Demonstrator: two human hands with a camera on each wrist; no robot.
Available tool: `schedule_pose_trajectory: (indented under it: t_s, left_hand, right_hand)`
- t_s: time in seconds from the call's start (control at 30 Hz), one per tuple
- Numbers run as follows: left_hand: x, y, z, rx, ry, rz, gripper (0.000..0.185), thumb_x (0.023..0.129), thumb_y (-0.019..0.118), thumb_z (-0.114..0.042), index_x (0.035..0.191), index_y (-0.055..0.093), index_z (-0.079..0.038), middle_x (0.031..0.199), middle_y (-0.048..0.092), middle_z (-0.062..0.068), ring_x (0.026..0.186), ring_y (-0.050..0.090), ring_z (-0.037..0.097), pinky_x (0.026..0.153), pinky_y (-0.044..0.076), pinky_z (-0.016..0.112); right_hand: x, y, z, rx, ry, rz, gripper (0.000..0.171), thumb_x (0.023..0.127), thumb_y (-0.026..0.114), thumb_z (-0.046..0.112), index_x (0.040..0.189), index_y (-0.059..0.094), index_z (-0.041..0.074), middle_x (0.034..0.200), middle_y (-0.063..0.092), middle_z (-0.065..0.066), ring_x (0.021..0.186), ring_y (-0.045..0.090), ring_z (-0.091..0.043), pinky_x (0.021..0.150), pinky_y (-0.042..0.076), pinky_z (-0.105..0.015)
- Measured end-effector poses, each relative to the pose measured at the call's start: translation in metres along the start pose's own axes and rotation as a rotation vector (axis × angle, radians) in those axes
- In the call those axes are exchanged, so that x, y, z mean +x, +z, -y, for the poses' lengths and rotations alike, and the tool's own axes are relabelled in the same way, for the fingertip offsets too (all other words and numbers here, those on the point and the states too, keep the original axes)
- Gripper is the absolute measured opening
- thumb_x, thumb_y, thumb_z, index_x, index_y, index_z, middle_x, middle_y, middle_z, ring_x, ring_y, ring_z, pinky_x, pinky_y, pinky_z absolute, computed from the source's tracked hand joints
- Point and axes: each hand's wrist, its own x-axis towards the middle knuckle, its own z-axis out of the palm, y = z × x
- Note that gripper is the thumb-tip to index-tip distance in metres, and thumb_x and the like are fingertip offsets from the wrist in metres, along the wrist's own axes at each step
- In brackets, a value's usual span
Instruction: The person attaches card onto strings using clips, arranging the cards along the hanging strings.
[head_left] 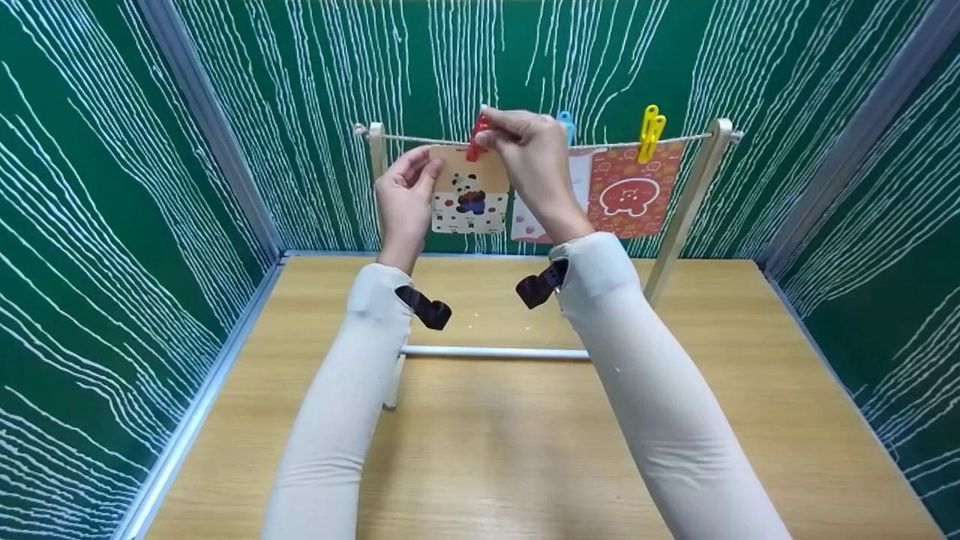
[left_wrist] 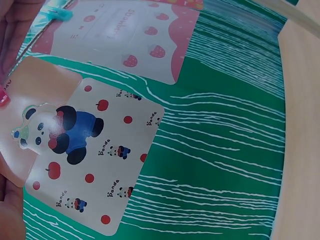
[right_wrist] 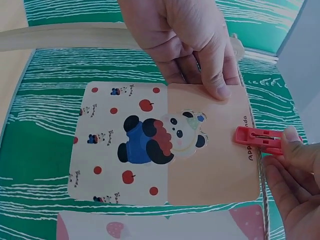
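A card with a panda print (head_left: 470,199) hangs at the left part of a string (head_left: 420,139). My left hand (head_left: 405,199) pinches its left edge near the top corner, thumb in front and fingers behind. With thumb and fingertips, my right hand (head_left: 536,154) pinches the tail of a red clothespin (head_left: 474,142). In the right wrist view the clothespin (right_wrist: 257,139) lies across the string, its tip over the card's top edge. A strawberry-print card (left_wrist: 125,37) hangs beside it, partly behind my right hand in the head view.
A red card (head_left: 628,191) hangs at the right under a yellow clothespin (head_left: 651,135); a blue clothespin (head_left: 565,127) is on the string. Wooden posts (head_left: 690,202) hold the string, and a white rod (head_left: 495,352) runs low between them. Green panels (head_left: 97,225) surround the wooden table (head_left: 480,450).
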Motion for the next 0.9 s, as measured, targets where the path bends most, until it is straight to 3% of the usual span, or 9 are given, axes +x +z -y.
schedule_pose_trajectory:
  t_s: [0.4, 0.67, 0.9]
  left_hand:
    - [-0.002, -0.001, 0.005, -0.002, 0.006, 0.011, 0.028, 0.088, 0.066, -0.023, 0.114, 0.067, -0.011, 0.115, 0.070, 0.004, 0.105, 0.065, 0.012, 0.088, 0.052, 0.023]
    - [-0.005, -0.003, 0.010, -0.008, -0.009, 0.032, 0.032, 0.089, 0.065, -0.026, 0.118, 0.066, -0.012, 0.119, 0.069, 0.003, 0.109, 0.063, 0.012, 0.093, 0.051, 0.022]
    - [-0.007, -0.004, 0.012, -0.032, -0.011, 0.030, 0.031, 0.091, 0.062, -0.025, 0.119, 0.066, -0.011, 0.120, 0.068, 0.005, 0.111, 0.063, 0.014, 0.095, 0.050, 0.023]
  right_hand:
    - [-0.002, 0.003, -0.001, -0.191, -0.110, 0.086, 0.032, 0.093, 0.059, 0.007, 0.125, 0.060, 0.008, 0.114, 0.070, -0.008, 0.098, 0.068, -0.013, 0.085, 0.051, -0.015]
    - [-0.006, 0.005, -0.005, -0.225, -0.128, 0.129, 0.038, 0.095, 0.056, 0.009, 0.133, 0.053, 0.007, 0.122, 0.064, -0.011, 0.108, 0.064, -0.017, 0.094, 0.049, -0.019]
    - [-0.008, 0.005, -0.010, -0.190, -0.160, 0.143, 0.041, 0.095, 0.058, 0.011, 0.135, 0.051, 0.005, 0.125, 0.063, -0.012, 0.113, 0.062, -0.019, 0.096, 0.049, -0.022]
